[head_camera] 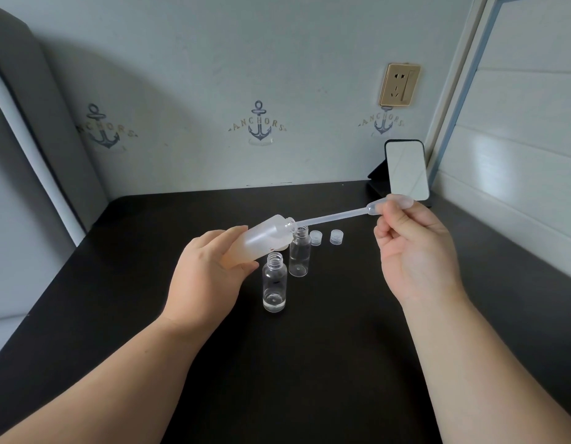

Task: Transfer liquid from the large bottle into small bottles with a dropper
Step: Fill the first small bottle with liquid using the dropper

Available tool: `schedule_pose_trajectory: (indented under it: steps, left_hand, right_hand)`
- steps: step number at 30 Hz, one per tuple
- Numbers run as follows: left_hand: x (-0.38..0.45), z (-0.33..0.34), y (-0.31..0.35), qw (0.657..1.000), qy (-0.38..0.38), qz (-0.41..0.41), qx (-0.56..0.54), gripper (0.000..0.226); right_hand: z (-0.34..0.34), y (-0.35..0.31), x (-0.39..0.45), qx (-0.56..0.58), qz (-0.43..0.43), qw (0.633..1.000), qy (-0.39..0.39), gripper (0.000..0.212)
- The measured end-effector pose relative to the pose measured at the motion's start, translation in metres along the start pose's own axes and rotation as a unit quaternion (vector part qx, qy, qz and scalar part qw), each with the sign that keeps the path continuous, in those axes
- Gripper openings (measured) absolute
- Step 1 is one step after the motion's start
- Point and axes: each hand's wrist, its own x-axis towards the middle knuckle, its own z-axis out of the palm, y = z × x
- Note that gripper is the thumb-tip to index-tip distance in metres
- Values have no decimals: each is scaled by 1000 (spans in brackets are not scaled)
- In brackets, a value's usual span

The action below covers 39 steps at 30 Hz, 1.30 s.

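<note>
My left hand (207, 277) grips the large translucent bottle (261, 238), tilted so its open mouth points up and to the right. My right hand (415, 248) pinches the bulb of a clear plastic dropper (341, 214), whose thin tip reaches into the large bottle's mouth. Two small clear bottles stand uncapped on the black table: the nearer one (274, 283) has a little liquid at its bottom, the farther one (300, 251) stands just behind it, under the large bottle's neck.
Two small clear caps (315, 237) (336, 237) lie on the black table (309, 363) right of the bottles. A phone-like slab on a black stand (405, 169) leans at the back right corner. Walls close in behind and at the right.
</note>
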Motion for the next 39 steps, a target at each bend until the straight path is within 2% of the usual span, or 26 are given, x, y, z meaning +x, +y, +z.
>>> schedule_pose_trajectory:
  steps: [7,13,18,25,34,39]
  left_hand:
    - [-1,0,1,1000,5,18,3,56]
    - [-2,1,1,1000,8,21,2,56]
    - [-2,1,1,1000,6,17,4,56]
    - [-1,0,0,1000,4,2,1,56]
    - [1,0,-3,999,20,-36,-26,54]
    - [1,-2,-4,997,27,-52,-51,45]
  right_hand:
    - [2,6,-2,-34,14,999,-37,5]
    - [4,10,-5,-57,33,996,-66,17]
    - [4,11,-5,-55,41,995,-69,16]
    - [-4,7,1,-41,44,998,-34,25]
    - [-12,1,8,31,40,998,39,8]
    - [-15,-2,10,85,40,992,82,5]
